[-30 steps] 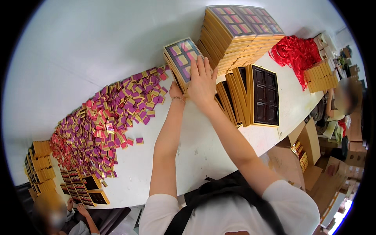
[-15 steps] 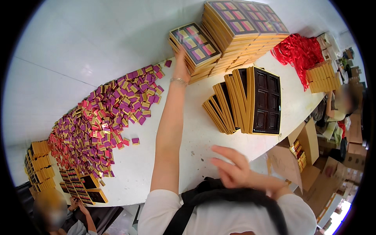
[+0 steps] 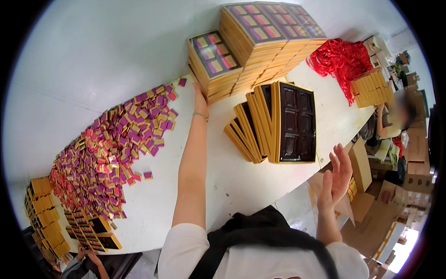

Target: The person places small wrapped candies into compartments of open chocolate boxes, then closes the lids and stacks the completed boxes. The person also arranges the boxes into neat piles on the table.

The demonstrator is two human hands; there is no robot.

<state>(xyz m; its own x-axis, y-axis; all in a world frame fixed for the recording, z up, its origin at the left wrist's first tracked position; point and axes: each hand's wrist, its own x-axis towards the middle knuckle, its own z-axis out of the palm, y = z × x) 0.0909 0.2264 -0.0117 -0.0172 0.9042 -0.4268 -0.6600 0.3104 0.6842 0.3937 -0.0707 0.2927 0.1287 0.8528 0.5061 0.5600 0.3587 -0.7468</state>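
Observation:
My left arm reaches far forward across the white table. My left hand (image 3: pixel 200 100) rests along the side of the shorter stack of filled chocolate boxes (image 3: pixel 216 54); the stack partly hides its fingers, and the visible part looks flat. These gold-sided boxes have clear tops over purple, pink and gold pieces. My right hand (image 3: pixel 337 179) is raised past the table's right edge, fingers stretched, holding nothing. Between my hands, nearer the right one, gold boxes with dark brown six-compartment trays (image 3: pixel 297 123) lean in a fanned row.
A taller stack of filled boxes (image 3: pixel 260 51) adjoins the shorter one. Wrapped pieces (image 3: pixel 111 149) are heaped on the left. Red ribbons (image 3: pixel 341 65) and gold boxes (image 3: pixel 371 88) lie at far right. An open carton (image 3: pixel 360 162) stands beside the table. Other people work at both ends.
My right hand has swung right and up, its fingers extended. My left hand has slid lower on the short stack, whose boxes now sit more evenly. The whole view has shifted slightly.

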